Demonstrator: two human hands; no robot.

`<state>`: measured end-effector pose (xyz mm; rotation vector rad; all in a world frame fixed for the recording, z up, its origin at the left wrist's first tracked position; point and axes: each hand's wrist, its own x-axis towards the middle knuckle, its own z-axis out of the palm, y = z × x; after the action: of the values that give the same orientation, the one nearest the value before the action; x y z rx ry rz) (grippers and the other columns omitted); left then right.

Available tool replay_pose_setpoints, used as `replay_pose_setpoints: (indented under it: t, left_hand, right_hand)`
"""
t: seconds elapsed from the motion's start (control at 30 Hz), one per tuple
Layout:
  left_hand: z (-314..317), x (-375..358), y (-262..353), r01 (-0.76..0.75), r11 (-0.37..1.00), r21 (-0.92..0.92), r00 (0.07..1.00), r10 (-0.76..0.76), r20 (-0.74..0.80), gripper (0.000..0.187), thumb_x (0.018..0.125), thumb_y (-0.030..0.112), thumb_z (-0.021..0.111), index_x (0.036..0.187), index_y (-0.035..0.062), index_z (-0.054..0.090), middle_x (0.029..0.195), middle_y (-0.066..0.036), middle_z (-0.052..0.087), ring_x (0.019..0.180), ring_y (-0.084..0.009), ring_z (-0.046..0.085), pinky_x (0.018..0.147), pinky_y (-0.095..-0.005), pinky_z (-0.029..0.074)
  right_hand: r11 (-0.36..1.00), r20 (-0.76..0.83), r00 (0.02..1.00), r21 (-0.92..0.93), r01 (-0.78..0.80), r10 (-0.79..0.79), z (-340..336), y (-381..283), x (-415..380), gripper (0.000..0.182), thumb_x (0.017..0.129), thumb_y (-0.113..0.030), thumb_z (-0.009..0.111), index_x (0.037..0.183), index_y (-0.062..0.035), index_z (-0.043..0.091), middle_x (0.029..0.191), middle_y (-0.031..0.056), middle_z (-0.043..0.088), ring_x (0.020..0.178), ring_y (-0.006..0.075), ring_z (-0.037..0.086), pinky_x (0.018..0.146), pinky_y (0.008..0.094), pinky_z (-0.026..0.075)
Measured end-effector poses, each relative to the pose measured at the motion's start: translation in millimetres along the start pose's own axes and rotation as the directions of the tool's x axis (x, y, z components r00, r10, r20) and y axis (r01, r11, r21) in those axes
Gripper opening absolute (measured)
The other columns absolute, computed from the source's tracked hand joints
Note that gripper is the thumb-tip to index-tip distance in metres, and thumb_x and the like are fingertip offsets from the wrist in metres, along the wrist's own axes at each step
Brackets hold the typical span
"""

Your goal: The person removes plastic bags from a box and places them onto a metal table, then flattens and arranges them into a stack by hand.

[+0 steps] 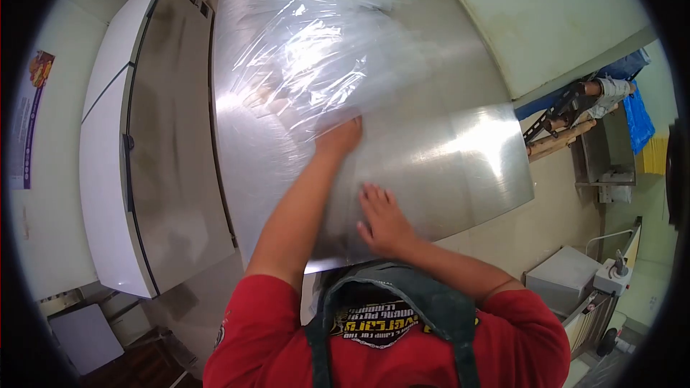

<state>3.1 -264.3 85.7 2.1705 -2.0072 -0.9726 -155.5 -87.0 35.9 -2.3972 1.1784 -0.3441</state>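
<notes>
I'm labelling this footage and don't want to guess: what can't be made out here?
All in the head view:
Left hand: its fingertips and any grip, obscured around the crumpled plastic film.
Plastic film: how many layers, hidden by glare and overlapping folds.
Metal table: its far end, cut off by the top edge.
Wall poster: its small wording, too small to read.

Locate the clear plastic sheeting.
In the head view, the clear plastic sheeting lies on the far left part of the metal table, its near edge at the person's left hand.

Clear plastic film point(309, 57), wrinkled, glossy, on metal table point(424, 179).
</notes>
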Motion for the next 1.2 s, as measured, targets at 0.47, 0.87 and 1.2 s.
replay_pose_setpoints:
  t: [0.47, 0.87, 1.2]
  left_hand:
    - [146, -163, -4, -0.366, 0.927, -0.077, 0.881, 0.318, -0.350, 0.066, 0.096, 0.028, 0.050, 0.148, -0.0090, 0.032, 0.153, -0.030, 0.033, 0.144, -0.0456, 0.028, 0.118, -0.0550, 0.020]
    - [20, 22, -14, -0.089, 0.996, 0.020, 0.993, 0.090, -0.081, 0.053, 0.102, 0.034, 0.037, 0.134, -0.0041, 0.054, 0.135, -0.027, 0.055, 0.126, -0.0424, 0.051, 0.110, -0.0484, 0.037]
    - [141, -166, 4, -0.398, 0.904, -0.155, 0.822, 0.276, -0.498, 0.059, 0.092, 0.020, 0.057, 0.140, -0.0103, 0.041, 0.146, -0.028, 0.042, 0.136, -0.0434, 0.041, 0.114, -0.0519, 0.029]
  right_hand:
    - [0.976, 0.198, 0.957, 0.003, -0.217, 0.212, -43, 75, 211, 0.055, 0.101, -0.039, 0.038, 0.121, 0.0063, 0.061, 0.130, 0.0285, 0.058, 0.121, 0.0396, 0.056, 0.107, 0.0463, 0.040]
    - [0.999, -0.011, 1.000, -0.041, 0.024, -0.024, -10, 12, -7, 0.064, 0.094, -0.031, 0.053, 0.144, 0.0061, 0.040, 0.152, 0.0266, 0.037, 0.142, 0.0381, 0.035, 0.117, 0.0541, 0.024]
    - [0.983, 0.260, 0.949, -0.009, -0.185, 0.181, -40, 66, 197, 0.060, 0.100, -0.043, 0.040, 0.136, 0.0031, 0.053, 0.142, 0.0244, 0.051, 0.133, 0.0413, 0.047, 0.116, 0.0509, 0.028]
